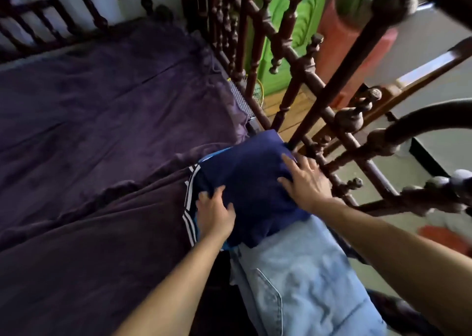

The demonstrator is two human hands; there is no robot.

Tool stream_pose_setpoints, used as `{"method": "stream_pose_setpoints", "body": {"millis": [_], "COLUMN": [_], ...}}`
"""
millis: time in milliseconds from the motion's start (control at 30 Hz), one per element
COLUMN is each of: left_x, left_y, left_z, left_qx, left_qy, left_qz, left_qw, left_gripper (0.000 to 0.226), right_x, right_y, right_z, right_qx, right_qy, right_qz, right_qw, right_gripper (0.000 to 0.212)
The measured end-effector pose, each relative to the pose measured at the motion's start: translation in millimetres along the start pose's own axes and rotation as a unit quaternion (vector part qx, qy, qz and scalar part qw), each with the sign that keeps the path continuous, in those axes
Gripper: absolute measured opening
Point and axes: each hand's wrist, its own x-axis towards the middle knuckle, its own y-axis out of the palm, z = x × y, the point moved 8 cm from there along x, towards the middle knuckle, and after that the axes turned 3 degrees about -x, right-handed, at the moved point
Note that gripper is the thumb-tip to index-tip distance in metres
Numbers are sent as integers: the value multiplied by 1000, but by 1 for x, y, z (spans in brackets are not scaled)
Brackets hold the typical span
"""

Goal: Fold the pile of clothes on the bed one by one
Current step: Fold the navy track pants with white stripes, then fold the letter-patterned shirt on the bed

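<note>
Head view, looking down over the person's shoulders: the left hand (215,214) lies on the near left part of a folded navy garment (245,179), fingers spread and only slightly bent, pressing on the cloth rather than gripping it. The right hand (305,182) lies flat on the garment's far right part, fingers splayed wide and holding nothing, its outer edge just beside the dark wooden bed rail (329,121). Both bare forearms reach in from the bottom of the view. The navy garment sits on top of a small stack at the right edge of the bed, close against the rail. A strip of bright blue cloth (212,154) peeks out under its far left edge, and a dark garment with white stripes (188,197) shows along its left side, beneath the left hand's fingertips. Pale blue jeans (296,279) run out from under the garment's near edge towards the person, a back pocket facing up. To the left, a rumpled purple bedsheet (102,110) covers the bed. Beyond the rail's turned spindles stand a bright green door (281,29) and a wooden floor (291,108), with a yellow-green racket (258,91) leaning near the bed's corner.
</note>
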Motion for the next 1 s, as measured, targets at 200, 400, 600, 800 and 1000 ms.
{"method": "stream_pose_setpoints", "body": {"millis": [200,400,600,800,1000], "left_x": [26,52,0,-120,-238], "left_y": [38,62,33,17,-23], "left_z": [-10,15,21,60,95], "left_qx": [226,219,215,148,134], "left_qy": [167,143,95,6,-60], "left_qz": [0,88,126,181,125], "left_qw": [960,961,964,972,981], "left_gripper": [80,79,68,40,39], "right_x": [-15,-7,-23,-94,-171], "right_y": [75,121,94,39,-9], "right_z": [22,17,22,39,92], "right_qx": [-48,-88,-107,-66,-51], "right_qy": [-48,-39,-33,-55,-143], "right_qz": [71,113,194,175,124], "right_qw": [995,989,975,981,981], "right_gripper": [76,76,73,45,44]}}
